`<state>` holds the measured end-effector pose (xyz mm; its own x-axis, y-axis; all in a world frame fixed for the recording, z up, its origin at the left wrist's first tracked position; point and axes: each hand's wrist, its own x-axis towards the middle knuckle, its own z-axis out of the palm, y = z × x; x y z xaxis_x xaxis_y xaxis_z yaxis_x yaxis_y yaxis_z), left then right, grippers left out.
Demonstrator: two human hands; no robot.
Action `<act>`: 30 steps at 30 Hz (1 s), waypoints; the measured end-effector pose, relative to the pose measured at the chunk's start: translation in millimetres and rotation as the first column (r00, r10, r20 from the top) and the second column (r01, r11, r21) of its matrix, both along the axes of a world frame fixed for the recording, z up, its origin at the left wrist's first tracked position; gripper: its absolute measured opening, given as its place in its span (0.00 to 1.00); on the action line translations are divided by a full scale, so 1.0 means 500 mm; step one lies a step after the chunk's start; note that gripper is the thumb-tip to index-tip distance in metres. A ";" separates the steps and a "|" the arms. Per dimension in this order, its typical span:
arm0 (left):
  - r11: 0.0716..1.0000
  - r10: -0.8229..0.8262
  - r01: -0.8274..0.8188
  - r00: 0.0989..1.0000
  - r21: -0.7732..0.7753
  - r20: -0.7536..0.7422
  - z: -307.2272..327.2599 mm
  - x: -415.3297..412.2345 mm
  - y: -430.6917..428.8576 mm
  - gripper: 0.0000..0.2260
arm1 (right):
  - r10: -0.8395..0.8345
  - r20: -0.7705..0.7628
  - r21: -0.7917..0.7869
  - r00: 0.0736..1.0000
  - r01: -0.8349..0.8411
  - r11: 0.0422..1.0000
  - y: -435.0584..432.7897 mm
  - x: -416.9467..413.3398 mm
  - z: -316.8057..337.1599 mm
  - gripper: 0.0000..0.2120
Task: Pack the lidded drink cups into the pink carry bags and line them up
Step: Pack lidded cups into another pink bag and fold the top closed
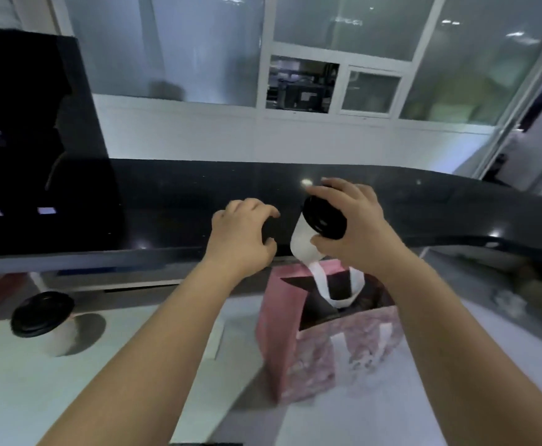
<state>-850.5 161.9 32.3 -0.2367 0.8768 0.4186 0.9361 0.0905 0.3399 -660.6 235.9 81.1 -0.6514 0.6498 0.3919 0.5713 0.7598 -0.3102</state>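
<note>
Grips logged first: left hand (pixel 240 239) hovered over the black counter (pixel 182 194), fingers loosely curled, holding nothing. Right hand (pixel 356 226) clasped a lidded drink cup (pixel 303 241) by its black lid (pixel 324 217), thumb under the rim. The cup was tilted, its base pointing down-left, just above the bag mouth.

Items, left to right:
- Dark monitor (pixel 37 140), standing at the bench's far left.
- Second lidded cup (pixel 42 317), upright near the left edge of the white bench (pixel 21 397), not yet packed.
- Pink carry bag (pixel 298 358), standing open mid-bench, directly below the held cup, one white handle (pixel 337 291) looped across the opening.

Handling note, as a judgement: the cup probably needed righting and centring over the mouth, clear of the handle loop, then lowering straight. The free hand could steady the bag's rim.

Not determined: the bag's interior was dark, contents unknown. The bag's print was blurred. The cup's base was partly lost against the handle. Both forearms covered part of the bench.
</note>
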 end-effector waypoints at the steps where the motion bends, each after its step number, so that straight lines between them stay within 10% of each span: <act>1: 0.999 -0.037 0.037 0.999 0.002 0.018 -0.006 0.034 0.010 0.19 | -0.005 -0.021 -0.010 1.000 0.005 1.000 0.003 0.036 -0.007 0.35; 11: 0.969 -0.043 0.037 0.999 -0.245 -0.020 -0.088 0.195 -0.019 0.07 | 0.072 0.037 -0.101 0.997 -0.068 0.993 -0.002 0.183 -0.153 0.34; 18: 0.848 0.004 0.000 1.000 -0.530 0.006 -0.115 0.194 -0.028 0.52 | 0.156 0.140 0.025 0.978 -0.162 0.987 -0.006 0.212 -0.214 0.33; 25: 0.813 -0.045 0.040 0.999 -0.581 0.006 -0.112 0.204 -0.053 0.61 | 0.220 0.531 -0.279 0.818 -0.076 0.957 0.052 0.154 -0.220 0.35; 30: 0.807 -0.066 0.053 0.998 -0.588 0.000 -0.105 0.222 -0.067 0.62 | 0.288 0.509 -0.214 0.811 -0.204 0.955 0.060 0.074 -0.257 0.43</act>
<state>-739.4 128.7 -20.3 -0.1735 0.9687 -0.1776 0.9519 0.2112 0.2220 -623.7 266.0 -47.5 -0.8757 0.4607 -0.1442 0.4784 0.8684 -0.1305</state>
